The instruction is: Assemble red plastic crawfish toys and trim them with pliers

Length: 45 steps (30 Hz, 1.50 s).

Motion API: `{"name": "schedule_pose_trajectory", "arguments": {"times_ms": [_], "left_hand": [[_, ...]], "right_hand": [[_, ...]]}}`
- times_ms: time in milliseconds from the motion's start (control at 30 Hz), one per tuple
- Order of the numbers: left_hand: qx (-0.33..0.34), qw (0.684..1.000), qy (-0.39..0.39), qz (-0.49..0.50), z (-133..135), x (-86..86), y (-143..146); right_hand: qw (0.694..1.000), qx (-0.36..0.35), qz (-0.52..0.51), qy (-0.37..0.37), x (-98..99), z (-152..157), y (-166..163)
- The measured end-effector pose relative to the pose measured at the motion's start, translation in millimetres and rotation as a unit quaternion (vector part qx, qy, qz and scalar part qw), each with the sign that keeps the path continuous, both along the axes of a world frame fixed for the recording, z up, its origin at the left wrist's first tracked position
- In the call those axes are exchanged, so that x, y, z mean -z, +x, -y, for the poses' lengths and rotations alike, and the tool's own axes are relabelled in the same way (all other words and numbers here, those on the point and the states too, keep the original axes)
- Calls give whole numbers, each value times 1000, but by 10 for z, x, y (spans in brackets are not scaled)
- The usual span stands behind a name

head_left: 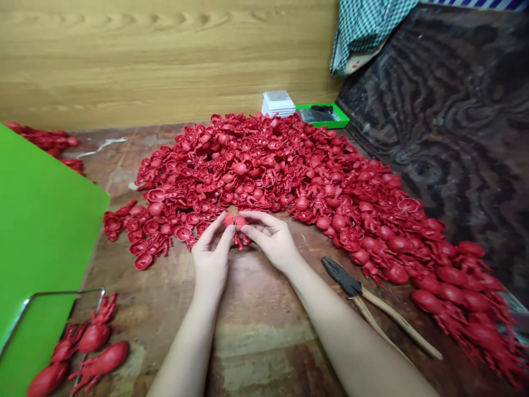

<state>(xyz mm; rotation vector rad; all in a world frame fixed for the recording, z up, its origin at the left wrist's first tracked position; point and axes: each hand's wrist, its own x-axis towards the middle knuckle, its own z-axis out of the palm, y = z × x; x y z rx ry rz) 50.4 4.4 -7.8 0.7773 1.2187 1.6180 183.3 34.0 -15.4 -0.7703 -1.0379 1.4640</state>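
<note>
My left hand [211, 256] pinches a small red plastic figure part [229, 219] between thumb and fingers. Thumb and fingertips of my right hand [276, 241] are closed on a second red plastic figure part [240, 222], side by side with the first. A narrow gap seems to run between the two rounded pieces, with thin limbs hanging below. Whether they touch is too small to tell. Just beyond both hands spreads a large heap of red plastic figure parts [248, 160], many of them hollow half-shells with limbs.
Pliers [351, 284] with worn handles lie right of my right forearm. Several rounded red figures [105, 358] rest at the lower left, near a bent metal rod [61, 294] and a green panel [41, 220]. White stacked trays [278, 103] and a green tray [342, 118] stand behind the heap.
</note>
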Motion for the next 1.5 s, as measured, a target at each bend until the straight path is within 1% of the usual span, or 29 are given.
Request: {"name": "schedule_pose_trajectory", "arguments": {"times_ms": [100, 200, 333, 500, 600, 767, 900, 1100, 1233, 1333, 1500], "left_hand": [[-7, 1000, -12, -9, 10, -26, 13], [6, 1000, -14, -9, 17, -60, 38], [17, 1000, -21, 4, 20, -71, 58], [14, 999, -13, -46, 38, -67, 58], [12, 998, -13, -54, 45, -63, 54], [7, 999, -3, -36, 36, -53, 48], [9, 999, -2, -31, 32, -57, 52], [1, 999, 0, -33, 42, -81, 65], [-8, 1000, -6, -24, 41, -104, 73], [-6, 1000, -7, -26, 29, -90, 64], [7, 1000, -3, -30, 20, -62, 45]], "right_hand": [[1000, 18, -16, -10, -9, -9, 3], [999, 40, -29, -14, -19, -24, 10], [998, 49, -22, -21, -20, -35, 8], [998, 56, -22, -28, -10, -38, -6], [998, 56, -25, -28, -11, -36, -6], [998, 58, -5, -27, -15, -29, 8], [998, 62, -10, -28, -16, -28, 10], [998, 51, -6, -28, -30, -20, 15], [999, 51, 11, -15, -36, -7, 19], [999, 49, 15, -4, -31, -13, 21], [999, 44, -3, -25, -24, -41, 17]]}}
